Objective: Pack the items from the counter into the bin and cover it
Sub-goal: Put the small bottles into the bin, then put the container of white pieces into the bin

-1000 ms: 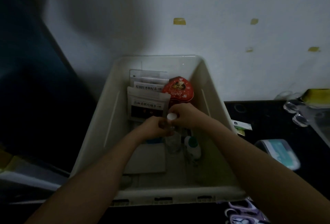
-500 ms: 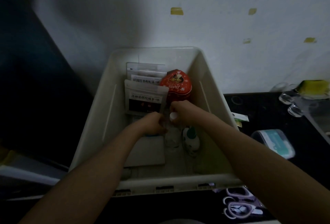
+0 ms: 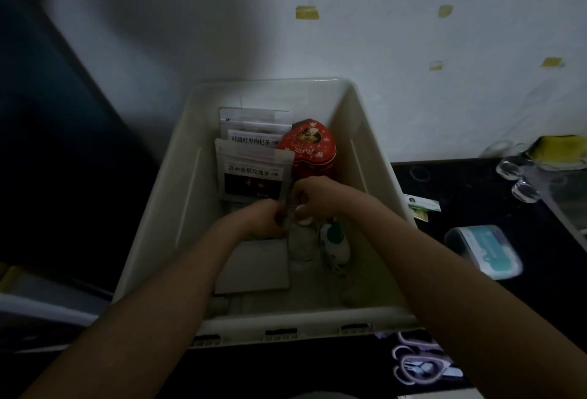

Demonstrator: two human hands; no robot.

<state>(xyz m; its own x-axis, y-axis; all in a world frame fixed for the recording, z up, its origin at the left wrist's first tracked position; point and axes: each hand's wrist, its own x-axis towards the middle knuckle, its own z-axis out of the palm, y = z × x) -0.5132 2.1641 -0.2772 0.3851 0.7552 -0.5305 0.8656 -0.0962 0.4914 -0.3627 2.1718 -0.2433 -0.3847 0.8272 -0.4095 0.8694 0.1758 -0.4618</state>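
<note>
Both hands reach into the bin point(image 3: 374, 157). The right hand point(image 3: 317, 198) has its fingers curled around a clear bottle point(image 3: 301, 239) with a white cap. The left hand point(image 3: 263, 220) pinches the bottle too, beside the tea bags point(image 3: 251, 176).

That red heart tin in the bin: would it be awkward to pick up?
Probably not. The red tin looks rigid, so it should keep its shape when gripped. Its glossy lid may be a bit slippery. It stands tilted beside the pouches against the bin wall, so pushing it might tip it flat.
</note>
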